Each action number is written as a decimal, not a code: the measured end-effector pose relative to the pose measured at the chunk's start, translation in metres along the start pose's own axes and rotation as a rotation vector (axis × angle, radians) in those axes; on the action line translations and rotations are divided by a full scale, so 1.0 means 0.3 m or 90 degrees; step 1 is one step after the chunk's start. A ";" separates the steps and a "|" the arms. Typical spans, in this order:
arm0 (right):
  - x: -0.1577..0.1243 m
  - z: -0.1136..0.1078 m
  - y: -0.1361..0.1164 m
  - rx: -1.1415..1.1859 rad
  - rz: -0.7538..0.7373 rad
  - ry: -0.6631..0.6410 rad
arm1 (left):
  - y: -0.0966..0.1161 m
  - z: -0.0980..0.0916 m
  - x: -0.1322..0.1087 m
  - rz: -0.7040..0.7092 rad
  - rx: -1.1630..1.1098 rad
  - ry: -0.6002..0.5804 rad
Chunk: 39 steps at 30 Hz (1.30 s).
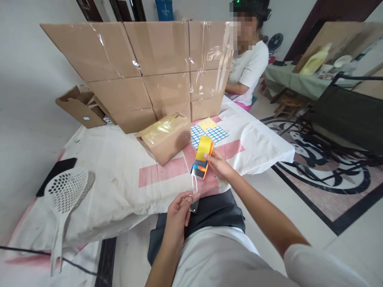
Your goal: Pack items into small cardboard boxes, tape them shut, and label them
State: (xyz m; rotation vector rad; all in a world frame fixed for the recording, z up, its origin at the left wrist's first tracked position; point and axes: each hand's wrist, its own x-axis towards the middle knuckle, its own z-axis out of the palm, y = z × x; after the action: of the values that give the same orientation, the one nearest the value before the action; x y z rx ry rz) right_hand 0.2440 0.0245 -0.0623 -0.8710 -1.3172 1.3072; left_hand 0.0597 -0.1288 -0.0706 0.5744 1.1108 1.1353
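Observation:
My right hand (218, 163) grips an orange tape dispenser (202, 159) with a yellow roll, held just above a white cloth (119, 175). My left hand (178, 209) pinches the free end of the clear tape strip (194, 191) that stretches down from the dispenser. A small cardboard box (166, 137), partly wrapped in shiny tape, lies on the cloth just left of and behind the dispenser. A sheet of blue and yellow labels (211, 131) lies to the right of the box.
A wall of taped cardboard boxes (155, 67) stands at the back. An open box (80, 105) sits at left. A white slotted ladle (64, 199) and a black flat item (56, 173) lie at the near left. Another person (248, 67) sits behind the boxes. A dark chair (347, 115) is at right.

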 end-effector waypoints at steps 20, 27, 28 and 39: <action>-0.042 0.031 -0.111 -0.666 0.010 0.236 | -0.092 0.082 0.003 0.018 0.153 -0.039; -0.073 -0.048 -0.036 -0.364 -0.089 0.365 | -0.087 0.109 -0.015 0.016 0.111 -0.010; -0.077 -0.051 -0.034 -0.334 -0.095 0.385 | -0.084 0.117 -0.019 0.016 0.106 -0.016; -0.024 -0.011 -0.049 -0.160 -0.149 0.442 | -0.080 0.173 -0.043 0.040 0.065 -0.002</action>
State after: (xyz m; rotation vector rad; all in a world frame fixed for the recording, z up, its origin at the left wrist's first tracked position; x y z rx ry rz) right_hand 0.2512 0.0161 -0.0496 -1.1693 -0.9890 0.5718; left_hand 0.1167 -0.1413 -0.0653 0.6941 1.1596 1.1361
